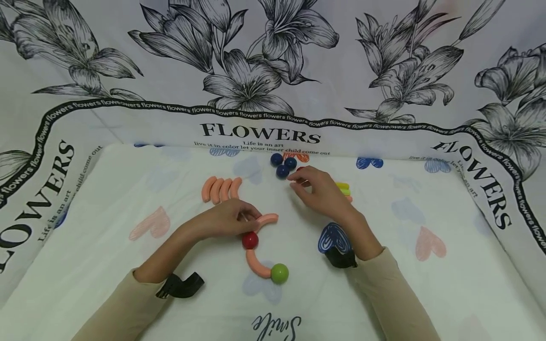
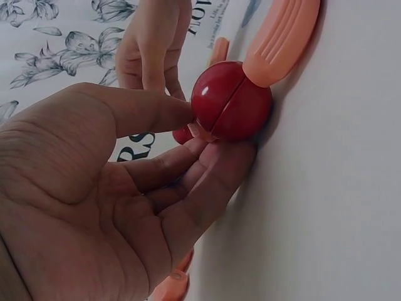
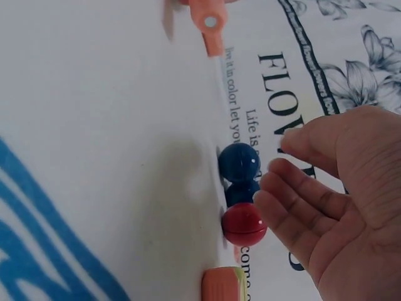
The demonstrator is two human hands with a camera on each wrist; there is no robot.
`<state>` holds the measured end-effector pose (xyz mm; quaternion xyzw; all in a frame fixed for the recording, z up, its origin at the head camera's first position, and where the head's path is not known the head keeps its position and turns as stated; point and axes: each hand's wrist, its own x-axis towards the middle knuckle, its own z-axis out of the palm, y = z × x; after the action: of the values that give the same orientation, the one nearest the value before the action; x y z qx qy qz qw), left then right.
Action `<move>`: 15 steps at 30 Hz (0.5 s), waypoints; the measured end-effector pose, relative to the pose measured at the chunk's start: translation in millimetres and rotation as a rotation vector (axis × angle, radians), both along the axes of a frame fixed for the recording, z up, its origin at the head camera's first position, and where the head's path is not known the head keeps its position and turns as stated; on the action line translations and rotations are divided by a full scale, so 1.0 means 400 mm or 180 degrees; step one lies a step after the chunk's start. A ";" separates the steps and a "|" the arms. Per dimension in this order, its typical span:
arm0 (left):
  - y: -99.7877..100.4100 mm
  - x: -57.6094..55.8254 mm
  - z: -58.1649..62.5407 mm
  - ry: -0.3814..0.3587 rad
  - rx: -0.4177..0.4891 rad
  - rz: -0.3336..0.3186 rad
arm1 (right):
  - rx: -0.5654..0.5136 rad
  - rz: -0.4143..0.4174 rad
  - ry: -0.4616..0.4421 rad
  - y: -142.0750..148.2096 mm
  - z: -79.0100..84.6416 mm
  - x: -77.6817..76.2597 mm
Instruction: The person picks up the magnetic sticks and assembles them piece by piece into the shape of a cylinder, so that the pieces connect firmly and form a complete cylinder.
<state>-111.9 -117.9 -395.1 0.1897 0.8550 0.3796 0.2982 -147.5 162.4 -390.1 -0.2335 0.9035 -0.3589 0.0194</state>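
Jutting from left hand (image 1: pixel 233 219): orange stick (image 1: pixel 268 218).

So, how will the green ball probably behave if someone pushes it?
The green ball is round, so it would likely roll if loose. It meets the end of a curved orange piece, so the two may move together if joined. Its shiny surface suggests it could feel somewhat slippery.

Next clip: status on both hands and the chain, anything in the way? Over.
Left hand gripping chain near its red ball. Right hand empty, near blue balls and another red ball. Nothing seen blocking green ball end.
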 end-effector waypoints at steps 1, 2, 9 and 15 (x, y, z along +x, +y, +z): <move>-0.001 0.001 -0.003 -0.0016 0.0013 0.0019 | 0.0012 -0.0007 -0.0001 -0.001 -0.002 -0.004; -0.002 0.003 -0.005 -0.0024 0.0012 0.0030 | 0.0014 -0.0021 0.0008 -0.003 -0.003 -0.009; 0.001 0.002 -0.016 -0.0068 0.0007 0.0084 | 0.0106 -0.0321 0.0172 0.000 -0.005 -0.047; -0.004 0.003 -0.015 -0.0055 -0.0026 0.0109 | 0.0318 -0.0500 0.0076 -0.008 -0.008 -0.067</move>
<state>-110.8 -119.4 -401.0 0.1705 0.8570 0.3828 0.2999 -174.2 159.2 -393.1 -0.1650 0.9360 -0.3110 -0.0079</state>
